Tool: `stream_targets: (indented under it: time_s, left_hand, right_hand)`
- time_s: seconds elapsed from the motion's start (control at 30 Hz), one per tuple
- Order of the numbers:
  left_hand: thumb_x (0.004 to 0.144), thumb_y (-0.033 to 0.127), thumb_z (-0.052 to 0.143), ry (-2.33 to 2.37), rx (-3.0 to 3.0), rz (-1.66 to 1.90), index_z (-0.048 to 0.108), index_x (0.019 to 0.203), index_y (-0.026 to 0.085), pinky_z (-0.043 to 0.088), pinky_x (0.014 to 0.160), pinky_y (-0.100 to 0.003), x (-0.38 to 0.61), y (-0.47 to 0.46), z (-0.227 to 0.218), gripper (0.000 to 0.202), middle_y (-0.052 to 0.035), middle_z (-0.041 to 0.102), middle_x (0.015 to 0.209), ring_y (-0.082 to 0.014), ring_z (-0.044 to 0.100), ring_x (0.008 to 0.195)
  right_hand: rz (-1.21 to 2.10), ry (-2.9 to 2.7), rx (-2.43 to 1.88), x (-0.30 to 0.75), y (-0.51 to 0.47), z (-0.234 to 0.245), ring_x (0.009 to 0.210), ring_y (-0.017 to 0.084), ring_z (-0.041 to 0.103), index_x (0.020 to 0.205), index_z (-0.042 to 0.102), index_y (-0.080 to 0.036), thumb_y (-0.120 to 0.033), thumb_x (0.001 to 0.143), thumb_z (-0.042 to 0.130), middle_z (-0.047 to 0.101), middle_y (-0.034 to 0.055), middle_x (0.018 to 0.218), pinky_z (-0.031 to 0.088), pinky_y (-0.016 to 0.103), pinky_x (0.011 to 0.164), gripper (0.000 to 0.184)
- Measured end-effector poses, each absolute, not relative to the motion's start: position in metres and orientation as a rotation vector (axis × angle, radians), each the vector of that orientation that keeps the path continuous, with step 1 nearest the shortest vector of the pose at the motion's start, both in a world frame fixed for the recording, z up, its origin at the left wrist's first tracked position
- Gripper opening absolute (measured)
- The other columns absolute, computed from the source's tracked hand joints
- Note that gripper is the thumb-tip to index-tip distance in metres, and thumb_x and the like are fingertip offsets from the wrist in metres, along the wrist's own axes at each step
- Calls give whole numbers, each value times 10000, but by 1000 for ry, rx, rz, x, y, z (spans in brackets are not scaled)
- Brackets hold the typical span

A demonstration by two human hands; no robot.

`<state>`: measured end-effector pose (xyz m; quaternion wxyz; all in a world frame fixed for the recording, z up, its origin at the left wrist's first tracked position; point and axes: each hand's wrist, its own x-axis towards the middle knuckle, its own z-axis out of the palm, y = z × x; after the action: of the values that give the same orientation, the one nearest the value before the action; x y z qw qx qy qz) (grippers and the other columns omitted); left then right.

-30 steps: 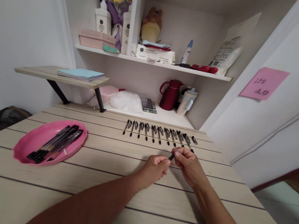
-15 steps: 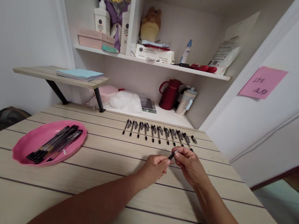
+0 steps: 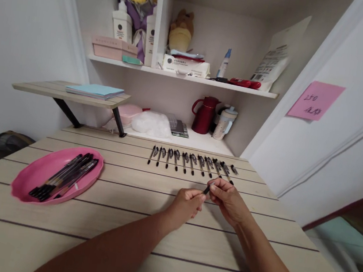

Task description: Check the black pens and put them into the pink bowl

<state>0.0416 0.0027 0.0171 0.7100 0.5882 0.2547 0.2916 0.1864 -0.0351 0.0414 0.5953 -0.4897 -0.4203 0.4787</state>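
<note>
My left hand [image 3: 187, 203] is closed around a dark pen [image 3: 207, 189], which slants up to the right between my two hands. The fingers of my right hand [image 3: 225, 197] pinch its upper end, where a small light tip shows; most of the pen is hidden by my fingers. Just beyond my hands lies a row of black pens [image 3: 185, 163], each with its cap beside it. One loose cap [image 3: 234, 169] sits at the row's right end. At the left, a pink tray [image 3: 24, 177] holds several capped black pens [image 3: 62, 178].
A small raised shelf [image 3: 41, 86] with blue paper [image 3: 95, 90] stands at the desk's back left. Behind the row, the cabinet holds a white plastic bag [image 3: 152, 124], a red jug [image 3: 205, 114] and a tumbler [image 3: 225, 124]. A pink note [image 3: 316, 101] is stuck on the right wall.
The view has shifted slightly. Both hands stay together on the pen, with the right fingers now covering a little more of its tip. The row and tray are unchanged.
</note>
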Motion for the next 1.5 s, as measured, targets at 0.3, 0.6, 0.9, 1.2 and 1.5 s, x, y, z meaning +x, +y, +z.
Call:
stream_targets:
  time_s: [0.3,0.6,0.9,1.2,1.5]
  left_hand:
    - [713,469,543,589,1149,659,586,886,113,181,361,-181,41,5,18,398,63,425,544,-17,299,358]
    - [745,434,525,576,1106,643,587,894,114,173,345,-179,44,8,15,358,55,432,546,-17,306,347]
    - [733,466,533,572,1100,615,588,907,110,180,345,-178,44,11,13,399,59,443,541,-13,302,341]
    - [745,431,507,537,1132,639,584,934,114,168,344,-179,44,9,14,377,66,427,524,-18,292,328]
    - [750,409,487,562,1164,657,596,907,124,160,359,-173,42,5,16,343,66,426,507,-18,289,334]
  right_hand:
    - [197,-990,-1885,289,15,47,559,162,495,600,577,-194,-379,646,614,578,40,579,290,276,505,194]
    - [44,-957,-2071,344,57,26,676,214,469,428,414,-209,-173,535,678,481,57,521,210,343,573,288]
    - [203,-909,-1970,336,44,28,563,165,454,428,471,-190,-141,573,651,441,15,460,259,319,540,237]
    - [818,-914,-1129,212,-6,51,522,96,471,746,595,-197,-367,616,707,542,-21,605,358,233,489,241]
    - [650,-925,-1150,187,-15,50,486,74,410,791,614,-188,-357,639,693,502,-32,595,274,220,437,241]
